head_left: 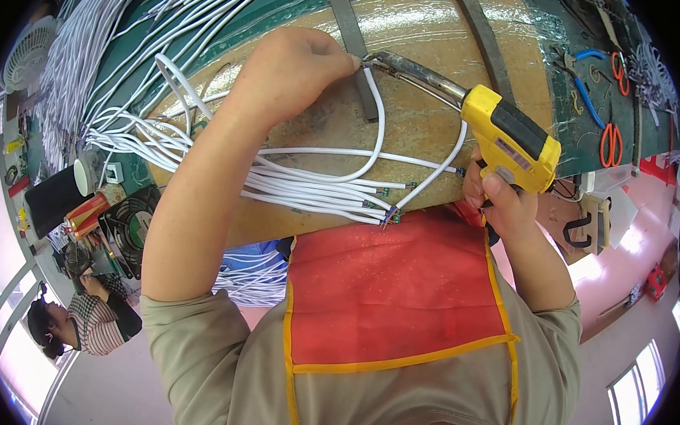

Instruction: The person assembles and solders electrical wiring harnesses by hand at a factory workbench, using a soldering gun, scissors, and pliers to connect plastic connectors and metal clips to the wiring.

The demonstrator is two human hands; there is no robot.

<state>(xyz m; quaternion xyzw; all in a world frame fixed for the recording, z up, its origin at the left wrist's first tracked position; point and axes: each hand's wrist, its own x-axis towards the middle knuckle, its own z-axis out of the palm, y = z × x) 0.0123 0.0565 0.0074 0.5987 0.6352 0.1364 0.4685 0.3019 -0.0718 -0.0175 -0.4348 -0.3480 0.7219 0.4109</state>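
My right hand [508,206] is wrapped round the grip of a yellow and black soldering gun [508,145], whose metal tip points left. At that tip, the thumb and fingers of my left hand [298,70] pinch the end of a white cable [378,117]. The exact contact between tip and cable end is too small to make out. From there the cable curves down over the brown work board [444,32]. Several more white cables [310,189] lie side by side near the table's front edge, with small green pieces and bare coloured wires at their ends.
Long bundles of white cables [76,64] spread over the table's left side. Dark metal bars [483,34] cross the board. Red-handled scissors [610,145] and blue-handled pliers [588,99] lie at right. A black fan [127,227] stands at left, near another person [88,326].
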